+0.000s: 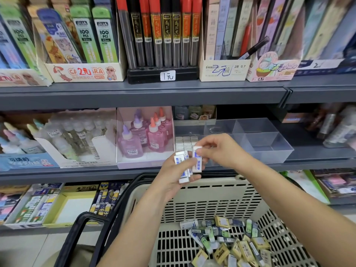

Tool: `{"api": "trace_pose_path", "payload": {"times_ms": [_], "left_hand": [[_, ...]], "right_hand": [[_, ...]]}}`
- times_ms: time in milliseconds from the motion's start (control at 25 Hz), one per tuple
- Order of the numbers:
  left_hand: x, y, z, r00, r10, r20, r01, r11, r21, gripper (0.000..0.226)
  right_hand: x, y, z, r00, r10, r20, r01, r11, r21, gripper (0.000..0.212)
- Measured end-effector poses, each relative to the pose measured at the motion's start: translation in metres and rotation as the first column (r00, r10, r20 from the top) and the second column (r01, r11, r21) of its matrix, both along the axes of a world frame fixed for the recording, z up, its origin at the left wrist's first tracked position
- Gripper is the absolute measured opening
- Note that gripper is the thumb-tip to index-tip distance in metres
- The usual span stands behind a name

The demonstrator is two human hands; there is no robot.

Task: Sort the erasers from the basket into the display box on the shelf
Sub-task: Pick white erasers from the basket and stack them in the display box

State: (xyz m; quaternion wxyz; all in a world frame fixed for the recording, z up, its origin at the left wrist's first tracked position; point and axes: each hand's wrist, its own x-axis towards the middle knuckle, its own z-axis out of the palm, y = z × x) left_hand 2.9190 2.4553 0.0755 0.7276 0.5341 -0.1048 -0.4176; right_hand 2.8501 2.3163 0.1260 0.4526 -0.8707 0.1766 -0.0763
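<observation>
Small white block eraser in a blue-printed sleeve (197,160): your right hand (221,151) pinches its top end, long axis upright, just in front of the clear plastic divided display box (269,149) on the shelf. Your left hand (173,176) grips several more, tilted. Likely light, firm and grippy; hold it across the sleeved sides.

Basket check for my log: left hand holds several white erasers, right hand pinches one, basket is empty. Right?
Not empty: in the head view the basket holds a pile of erasers. The left hand and right hand are as you say.
</observation>
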Motion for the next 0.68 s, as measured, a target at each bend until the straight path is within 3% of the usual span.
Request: {"api": "trace_pose_path", "payload": {"times_ms": [80,160,320,440,560,680], "left_hand": [[-0.002,-0.001,-0.001,0.999,0.008,-0.034,-0.008,1.000,0.004,0.016],[-0.004,-0.002,-0.002,0.999,0.036,-0.007,-0.036,0.998,0.051,0.017],[0.001,0.000,-0.002,0.988,0.157,0.005,-0.156,0.983,0.093,0.012],[0.004,0.005,-0.003,0.985,0.171,-0.025,-0.169,0.983,0.067,0.011],[0.004,0.006,-0.004,0.988,0.153,-0.036,-0.151,0.987,0.060,0.010],[0.004,0.005,-0.005,0.987,0.145,-0.071,-0.143,0.989,0.043,0.011]], "right_hand": [[-0.005,-0.008,0.002,0.999,-0.042,0.004,0.041,0.990,0.136,0.007],[-0.008,-0.015,0.003,0.999,-0.040,0.000,0.040,0.994,0.101,0.007],[-0.001,-0.037,0.008,0.972,-0.196,0.134,0.227,0.931,-0.287,0.007],[0.008,-0.037,-0.005,0.994,-0.105,0.002,0.093,0.862,-0.498,0.011],[0.017,-0.030,-0.022,0.982,-0.041,-0.186,-0.055,0.873,-0.485,0.012],[0.022,-0.036,-0.025,0.960,-0.006,-0.279,-0.132,0.872,-0.472,0.023]]}}
